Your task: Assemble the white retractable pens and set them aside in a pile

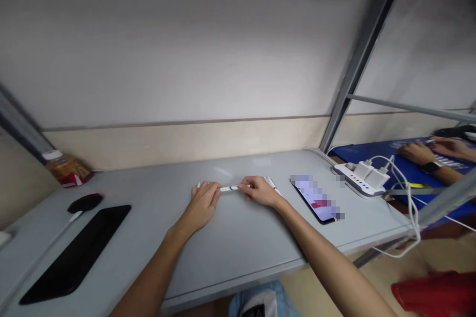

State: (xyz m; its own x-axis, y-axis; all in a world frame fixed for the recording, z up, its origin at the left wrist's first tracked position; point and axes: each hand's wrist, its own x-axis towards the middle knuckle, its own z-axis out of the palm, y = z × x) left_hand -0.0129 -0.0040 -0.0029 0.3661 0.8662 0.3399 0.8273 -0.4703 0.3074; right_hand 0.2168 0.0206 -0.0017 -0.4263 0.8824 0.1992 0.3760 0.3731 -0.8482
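A slim white pen (229,188) with dark bands lies level between my two hands, just over the grey desk (230,237). My left hand (206,199) is closed round its left end, with a small white tip showing past the fingers. At the other end, my right hand (259,190) pinches the pen between thumb and fingers. A small white item (274,184) with dark marks lies behind my right hand, which partly hides it; I cannot make out its kind.
On the right lie a lit phone (316,199) and a white power strip (360,181) with plugs and cables. A black slab (78,252), a round black pad (85,203) and a bottle (67,168) stand left. A co-worker's hands (418,152) rest on a blue desk beyond the metal post (340,94).
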